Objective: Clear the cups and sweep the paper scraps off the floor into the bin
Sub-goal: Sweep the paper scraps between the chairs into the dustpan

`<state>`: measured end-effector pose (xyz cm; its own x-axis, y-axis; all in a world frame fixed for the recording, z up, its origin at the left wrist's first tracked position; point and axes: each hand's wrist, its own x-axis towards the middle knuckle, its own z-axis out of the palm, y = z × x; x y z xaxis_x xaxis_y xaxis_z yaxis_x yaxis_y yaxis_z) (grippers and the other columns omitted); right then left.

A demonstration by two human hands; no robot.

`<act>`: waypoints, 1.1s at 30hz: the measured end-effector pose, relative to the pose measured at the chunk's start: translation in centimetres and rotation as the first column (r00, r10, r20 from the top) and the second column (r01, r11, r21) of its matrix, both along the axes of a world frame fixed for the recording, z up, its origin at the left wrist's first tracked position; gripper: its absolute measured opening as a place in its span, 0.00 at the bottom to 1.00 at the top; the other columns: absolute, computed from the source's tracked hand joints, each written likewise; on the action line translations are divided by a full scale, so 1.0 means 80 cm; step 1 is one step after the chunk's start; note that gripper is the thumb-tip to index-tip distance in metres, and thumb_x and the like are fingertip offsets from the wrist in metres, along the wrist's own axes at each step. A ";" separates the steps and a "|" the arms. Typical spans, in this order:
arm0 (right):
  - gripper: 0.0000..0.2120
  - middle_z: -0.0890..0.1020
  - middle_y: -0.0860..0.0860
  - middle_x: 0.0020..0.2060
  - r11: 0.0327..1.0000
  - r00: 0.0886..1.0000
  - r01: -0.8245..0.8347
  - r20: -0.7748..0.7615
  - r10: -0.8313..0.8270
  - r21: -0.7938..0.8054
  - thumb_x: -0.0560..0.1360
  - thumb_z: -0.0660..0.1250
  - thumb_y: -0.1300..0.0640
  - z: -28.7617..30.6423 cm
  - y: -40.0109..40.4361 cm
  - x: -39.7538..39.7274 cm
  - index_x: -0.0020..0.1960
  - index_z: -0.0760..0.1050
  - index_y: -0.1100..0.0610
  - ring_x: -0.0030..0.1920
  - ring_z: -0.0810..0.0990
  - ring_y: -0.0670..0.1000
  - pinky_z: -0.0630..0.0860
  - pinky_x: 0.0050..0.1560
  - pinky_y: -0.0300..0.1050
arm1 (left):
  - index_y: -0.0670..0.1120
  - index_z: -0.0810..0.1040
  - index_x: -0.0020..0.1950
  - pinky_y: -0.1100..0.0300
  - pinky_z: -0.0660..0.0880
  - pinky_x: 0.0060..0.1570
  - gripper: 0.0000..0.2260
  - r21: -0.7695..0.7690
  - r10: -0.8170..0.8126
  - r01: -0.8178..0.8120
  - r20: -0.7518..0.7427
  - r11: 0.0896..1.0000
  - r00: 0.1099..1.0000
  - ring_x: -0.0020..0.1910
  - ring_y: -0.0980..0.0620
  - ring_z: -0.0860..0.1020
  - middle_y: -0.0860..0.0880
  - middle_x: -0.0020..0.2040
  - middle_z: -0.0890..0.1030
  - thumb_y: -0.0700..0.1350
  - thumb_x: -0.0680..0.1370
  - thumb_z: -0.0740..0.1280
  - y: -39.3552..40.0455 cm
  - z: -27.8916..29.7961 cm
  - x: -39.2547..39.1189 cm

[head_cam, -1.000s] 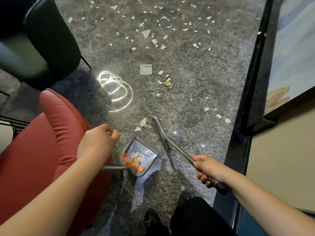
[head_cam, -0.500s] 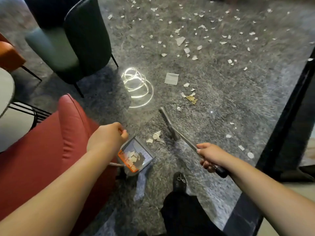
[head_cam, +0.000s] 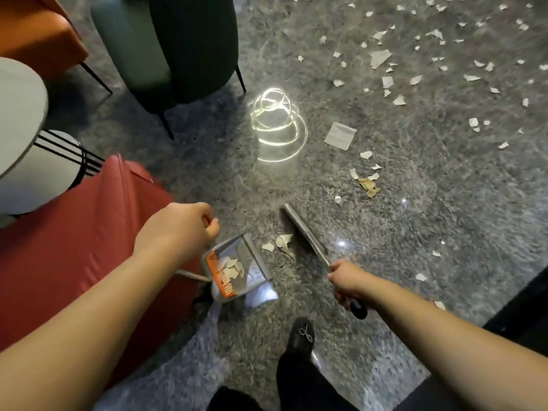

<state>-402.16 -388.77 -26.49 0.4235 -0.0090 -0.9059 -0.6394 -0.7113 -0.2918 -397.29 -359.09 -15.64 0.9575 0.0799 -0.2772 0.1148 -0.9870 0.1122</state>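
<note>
Floor: polished grey speckled stone floor (head_cam: 415,232), glossy. Bright coiled ring-shaped light reflection (head_cam: 277,126) at mid-floor. Red upholstered armchair (head_cam: 74,247) at lower left. Dark green round-backed chair on thin black legs (head_cam: 184,48) at upper centre. Orange seat (head_cam: 35,34) in top-left corner. White round table with black wire frame (head_cam: 20,114) at left edge.

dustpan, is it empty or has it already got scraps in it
Not empty. The dustpan holds a small pile of pale paper scraps beside its orange comb edge; most of its tray is bare.
</note>
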 end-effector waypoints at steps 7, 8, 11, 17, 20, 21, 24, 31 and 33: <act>0.19 0.70 0.52 0.33 0.986 0.988 -0.140 -0.048 0.145 0.089 0.76 0.60 0.67 0.001 0.035 -0.015 0.66 0.62 0.59 0.30 0.69 0.49 0.66 0.27 0.41 | 0.55 0.81 0.49 0.57 0.74 0.38 0.10 0.006 0.007 -0.007 -0.003 1.000 1.000 0.43 0.42 0.81 0.47 0.43 0.84 0.58 0.76 0.64 -0.014 -0.001 0.010; 0.19 0.70 0.51 0.33 0.984 0.988 -0.140 -0.047 0.146 0.113 0.77 0.59 0.65 0.003 0.037 -0.016 0.67 0.62 0.59 0.30 0.69 0.48 0.67 0.27 0.40 | 0.55 0.81 0.49 0.57 0.74 0.37 0.10 0.005 0.008 -0.008 0.000 1.000 1.000 0.43 0.43 0.81 0.47 0.43 0.84 0.58 0.76 0.64 -0.015 -0.001 0.011; 0.15 0.69 0.51 0.31 0.971 0.987 -0.136 -0.054 0.149 0.198 0.80 0.55 0.62 0.024 0.037 -0.015 0.67 0.65 0.60 0.26 0.70 0.46 0.67 0.22 0.36 | 0.55 0.81 0.48 0.57 0.74 0.38 0.10 0.005 0.011 -0.011 0.006 1.000 1.000 0.43 0.43 0.81 0.48 0.42 0.84 0.58 0.76 0.64 -0.020 0.001 0.016; 0.12 0.69 0.53 0.29 0.938 0.974 0.158 -0.204 -0.097 0.307 0.82 0.53 0.61 0.040 0.022 -0.011 0.61 0.68 0.50 0.19 0.67 0.44 0.65 0.21 0.34 | 0.55 0.81 0.48 0.57 0.74 0.38 0.09 -0.032 0.035 -0.034 0.004 0.999 0.999 0.43 0.44 0.81 0.50 0.42 0.84 0.57 0.76 0.66 -0.019 0.007 0.020; 0.14 0.70 0.52 0.28 0.944 0.979 0.151 -0.178 -0.101 0.294 0.82 0.54 0.58 0.050 0.015 -0.018 0.66 0.68 0.50 0.22 0.67 0.46 0.64 0.24 0.37 | 0.54 0.81 0.46 0.57 0.75 0.39 0.08 -0.057 0.049 -0.049 0.000 0.997 0.999 0.42 0.46 0.81 0.53 0.39 0.83 0.56 0.76 0.67 -0.005 0.017 0.023; 0.15 0.70 0.52 0.28 0.944 0.980 0.153 -0.167 -0.107 0.293 0.82 0.54 0.58 0.053 0.013 -0.020 0.66 0.68 0.50 0.22 0.68 0.46 0.64 0.25 0.38 | 0.54 0.81 0.45 0.57 0.75 0.40 0.07 -0.067 0.047 -0.047 0.001 0.997 0.999 0.41 0.47 0.80 0.53 0.38 0.82 0.56 0.76 0.67 0.000 0.020 0.026; 0.14 0.70 0.52 0.26 0.936 0.974 0.213 -0.134 -0.181 0.282 0.82 0.54 0.59 0.067 0.008 -0.017 0.65 0.69 0.50 0.22 0.68 0.46 0.65 0.25 0.38 | 0.53 0.80 0.42 0.57 0.75 0.40 0.07 -0.100 0.027 -0.026 0.004 0.995 1.000 0.41 0.47 0.81 0.54 0.35 0.81 0.55 0.76 0.68 0.005 0.026 0.041; 0.17 0.69 0.54 0.28 0.791 0.823 0.567 -0.123 -0.554 0.231 0.82 0.54 0.59 0.091 -0.004 -0.015 0.70 0.63 0.51 0.17 0.66 0.45 0.64 0.20 0.32 | 0.52 0.79 0.39 0.58 0.75 0.39 0.07 -0.182 -0.221 0.215 -0.015 0.960 0.975 0.37 0.49 0.80 0.55 0.30 0.77 0.52 0.75 0.69 -0.036 0.028 0.074; 0.18 0.69 0.54 0.28 0.758 0.789 0.611 -0.102 -0.606 0.227 0.83 0.53 0.59 0.098 -0.013 -0.012 0.72 0.62 0.51 0.18 0.65 0.45 0.63 0.20 0.32 | 0.54 0.75 0.37 0.58 0.73 0.36 0.08 -0.207 -0.284 0.276 -0.009 0.939 0.959 0.34 0.52 0.77 0.56 0.30 0.76 0.52 0.75 0.69 -0.057 0.033 0.088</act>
<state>-403.12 -389.81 -18.63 0.3833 -0.0443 -0.9226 -0.9218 -0.0813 -0.3790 -390.28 -363.67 -13.01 0.9213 -0.2513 -0.2967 -0.1548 -0.9370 0.3131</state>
